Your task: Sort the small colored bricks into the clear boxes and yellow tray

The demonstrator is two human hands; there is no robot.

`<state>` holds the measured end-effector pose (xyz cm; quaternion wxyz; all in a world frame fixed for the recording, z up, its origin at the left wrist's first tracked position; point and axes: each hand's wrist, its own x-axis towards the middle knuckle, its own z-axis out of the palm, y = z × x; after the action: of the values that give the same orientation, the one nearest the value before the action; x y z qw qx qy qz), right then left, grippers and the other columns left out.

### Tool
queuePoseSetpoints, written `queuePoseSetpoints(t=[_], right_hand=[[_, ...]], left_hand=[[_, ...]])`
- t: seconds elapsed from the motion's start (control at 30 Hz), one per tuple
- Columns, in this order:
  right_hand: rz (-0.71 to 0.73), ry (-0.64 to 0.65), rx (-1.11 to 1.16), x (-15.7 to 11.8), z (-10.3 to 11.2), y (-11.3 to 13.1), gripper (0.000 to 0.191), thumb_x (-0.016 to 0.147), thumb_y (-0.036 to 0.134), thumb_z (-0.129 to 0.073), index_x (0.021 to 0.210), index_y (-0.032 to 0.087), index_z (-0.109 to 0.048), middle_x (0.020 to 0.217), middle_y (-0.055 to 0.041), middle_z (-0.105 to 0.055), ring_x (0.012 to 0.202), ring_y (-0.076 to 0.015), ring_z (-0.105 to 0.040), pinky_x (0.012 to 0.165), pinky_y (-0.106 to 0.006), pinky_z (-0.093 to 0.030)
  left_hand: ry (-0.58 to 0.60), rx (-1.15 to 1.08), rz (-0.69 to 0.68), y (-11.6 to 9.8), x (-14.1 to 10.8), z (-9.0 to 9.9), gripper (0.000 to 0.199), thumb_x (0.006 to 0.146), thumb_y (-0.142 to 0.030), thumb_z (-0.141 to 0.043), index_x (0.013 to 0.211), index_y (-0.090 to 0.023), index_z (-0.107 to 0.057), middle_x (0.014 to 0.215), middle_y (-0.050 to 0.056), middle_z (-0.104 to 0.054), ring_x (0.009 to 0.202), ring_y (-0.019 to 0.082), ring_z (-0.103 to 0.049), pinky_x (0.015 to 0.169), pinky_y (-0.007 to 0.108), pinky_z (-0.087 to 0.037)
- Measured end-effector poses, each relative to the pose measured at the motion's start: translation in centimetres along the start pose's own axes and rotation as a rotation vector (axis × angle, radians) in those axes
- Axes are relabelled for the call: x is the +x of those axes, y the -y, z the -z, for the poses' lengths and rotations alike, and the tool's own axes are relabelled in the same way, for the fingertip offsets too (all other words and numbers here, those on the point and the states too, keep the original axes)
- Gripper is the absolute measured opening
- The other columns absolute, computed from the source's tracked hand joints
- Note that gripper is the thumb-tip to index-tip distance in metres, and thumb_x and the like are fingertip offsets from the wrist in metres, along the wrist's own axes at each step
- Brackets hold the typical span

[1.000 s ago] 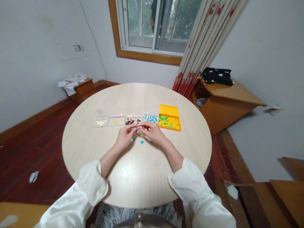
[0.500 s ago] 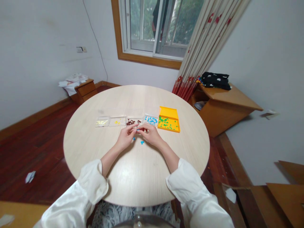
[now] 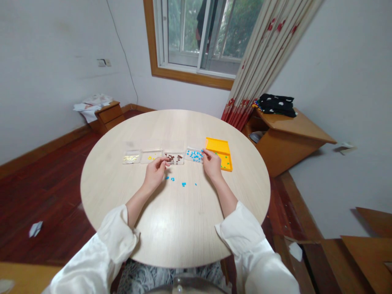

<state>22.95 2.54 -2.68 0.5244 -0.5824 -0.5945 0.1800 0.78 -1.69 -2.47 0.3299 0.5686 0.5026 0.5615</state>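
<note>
My left hand (image 3: 155, 172) hovers just in front of the clear tray of brown pieces (image 3: 173, 158), its fingers loosely curled and a little apart. I see nothing in its grasp. My right hand (image 3: 212, 164) is at the right end of the clear tray of blue bricks (image 3: 193, 154), thumb and fingertips together beside a small blue piece. What they pinch is too small to make out. On the table in front of the trays lie small blue bricks (image 3: 183, 184), a few joined together, and one tiny blue piece (image 3: 196, 184) by itself.
The open yellow box (image 3: 218, 144) with green pieces is partly behind my right hand. Further left stand a clear tray with yellow pieces (image 3: 151, 157) and one with pale pieces (image 3: 131, 157). All rest on a round wooden table (image 3: 183, 228).
My hands have parted from around a blue piece at the middle. The right has moved right to the blue tray, the left slightly left. More blue pieces on the table now show.
</note>
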Motion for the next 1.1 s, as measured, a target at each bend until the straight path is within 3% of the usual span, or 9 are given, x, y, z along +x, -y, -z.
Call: queuePoseSetpoints(t=[0.1, 0.2, 0.27, 0.43, 0.57, 0.67, 0.8, 0.93, 1.1], right_hand=[[-0.040, 0.021, -0.019, 0.2, 0.1, -0.2, 0.032, 0.080, 0.016, -0.048, 0.104, 0.010, -0.068, 0.104, -0.0147, -0.069, 0.095, -0.0212, -0.065, 0.090, -0.037, -0.047], [-0.029, 0.111, -0.002, -0.1, 0.1, 0.2, 0.029, 0.079, 0.015, -0.050, 0.100, 0.011, -0.069, 0.101, -0.0138, -0.070, 0.090, -0.0200, -0.066, 0.086, -0.036, -0.049], [0.001, 0.264, 0.039, -0.5, 0.0, 0.7, 0.024, 0.077, 0.016, -0.054, 0.094, 0.012, -0.071, 0.094, -0.0113, -0.072, 0.083, -0.0179, -0.066, 0.080, -0.033, -0.050], [0.051, 0.805, 0.074, -2.1, 0.0, 2.2, 0.017, 0.070, 0.018, -0.063, 0.083, 0.011, -0.071, 0.075, -0.0065, -0.070, 0.066, -0.0125, -0.060, 0.065, -0.026, -0.048], [0.094, 1.044, 0.058, -2.6, 0.7, 3.2, 0.019, 0.065, 0.016, -0.068, 0.083, 0.012, -0.072, 0.076, -0.0041, -0.068, 0.068, -0.0115, -0.058, 0.067, -0.024, -0.046], [0.185, 1.103, 0.007, -2.5, 1.1, 3.6, 0.021, 0.062, 0.013, -0.070, 0.083, 0.015, -0.073, 0.082, -0.0039, -0.067, 0.075, -0.0127, -0.059, 0.073, -0.025, -0.045], [0.220, 1.110, -0.033, -2.5, 1.1, 3.8, 0.019, 0.063, 0.015, -0.071, 0.082, 0.016, -0.073, 0.079, -0.0031, -0.066, 0.072, -0.0123, -0.056, 0.068, -0.024, -0.044], [0.214, 1.104, -0.048, -2.6, 0.8, 3.8, 0.017, 0.064, 0.015, -0.070, 0.081, 0.014, -0.073, 0.077, -0.0033, -0.067, 0.070, -0.0121, -0.055, 0.066, -0.023, -0.042], [0.190, 1.083, -0.067, -2.8, 0.5, 3.8, 0.014, 0.067, 0.014, -0.066, 0.079, 0.013, -0.073, 0.076, -0.0034, -0.068, 0.070, -0.0120, -0.056, 0.064, -0.022, -0.042]], left_hand=[[-0.008, 0.014, 0.000, -0.1, 0.0, -0.1, 0.021, 0.077, -0.026, -0.048, 0.084, -0.014, -0.064, 0.067, 0.001, -0.063, 0.070, 0.015, -0.060, 0.072, 0.029, -0.047], [-0.007, 0.033, 0.006, 0.1, 0.1, 0.1, 0.022, 0.077, -0.026, -0.047, 0.085, -0.014, -0.064, 0.067, 0.002, -0.063, 0.071, 0.016, -0.060, 0.072, 0.029, -0.047], [0.017, 0.072, 0.012, 0.3, 0.2, 0.2, 0.022, 0.076, -0.025, -0.047, 0.084, -0.014, -0.064, 0.070, 0.003, -0.064, 0.070, 0.016, -0.060, 0.071, 0.029, -0.046], [0.115, 0.318, 0.035, 0.3, 0.2, 0.6, 0.020, 0.073, -0.029, -0.052, 0.077, -0.015, -0.066, 0.069, 0.003, -0.065, 0.058, 0.014, -0.053, 0.060, 0.027, -0.042], [0.134, 0.416, -0.017, 0.3, 0.3, 0.8, 0.019, 0.071, -0.030, -0.055, 0.069, -0.016, -0.066, 0.066, 0.003, -0.065, 0.056, 0.013, -0.050, 0.059, 0.026, -0.041], [0.252, 0.417, -0.023, 0.4, 0.4, 1.4, 0.016, 0.068, -0.029, -0.058, 0.064, -0.016, -0.066, 0.062, 0.003, -0.064, 0.054, 0.013, -0.050, 0.055, 0.026, -0.039], [0.418, 0.387, -0.025, 0.7, 0.7, 2.5, 0.017, 0.062, -0.030, -0.067, 0.072, -0.017, -0.070, 0.063, 0.003, -0.065, 0.055, 0.014, -0.051, 0.054, 0.025, -0.041], [0.488, 0.380, -0.032, 0.9, 0.8, 3.1, 0.020, 0.057, -0.029, -0.072, 0.075, -0.019, -0.072, 0.065, 0.002, -0.065, 0.058, 0.015, -0.053, 0.057, 0.026, -0.043], [0.542, 0.396, -0.017, 0.5, 0.6, 3.0, 0.015, 0.062, -0.028, -0.068, 0.073, -0.019, -0.073, 0.067, 0.004, -0.066, 0.059, 0.015, -0.054, 0.059, 0.027, -0.043]])
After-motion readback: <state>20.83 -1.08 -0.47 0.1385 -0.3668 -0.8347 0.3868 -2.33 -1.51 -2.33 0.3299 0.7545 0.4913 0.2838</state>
